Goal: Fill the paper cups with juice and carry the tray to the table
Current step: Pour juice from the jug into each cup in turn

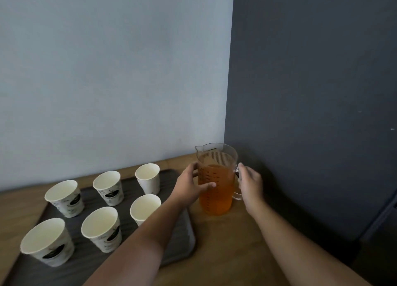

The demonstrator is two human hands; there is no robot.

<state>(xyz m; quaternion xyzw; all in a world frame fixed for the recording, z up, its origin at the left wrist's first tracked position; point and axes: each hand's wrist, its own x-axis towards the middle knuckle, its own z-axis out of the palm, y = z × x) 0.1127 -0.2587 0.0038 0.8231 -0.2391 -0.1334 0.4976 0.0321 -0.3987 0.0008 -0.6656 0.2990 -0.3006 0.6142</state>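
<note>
Because pouring needs steadying, juice jug [216, 191] stands just off the tray [184, 238] right edge; left hand [189, 186] wraps its body, right hand [251, 182] curls round its handle. Paper cups [101, 227] (six, empty) stand on the tray.

Your desk [225, 242] is brown wood. A dark grey tray [182, 240] lies flat on it, with bare wood showing behind the tray, to its left and to its right. Six paper cups [101, 227] stand on the tray, not on the wood. Just right of the tray's far corner, a clear jug [217, 157] of orange juice [214, 206] stands upright on the desk.
</note>
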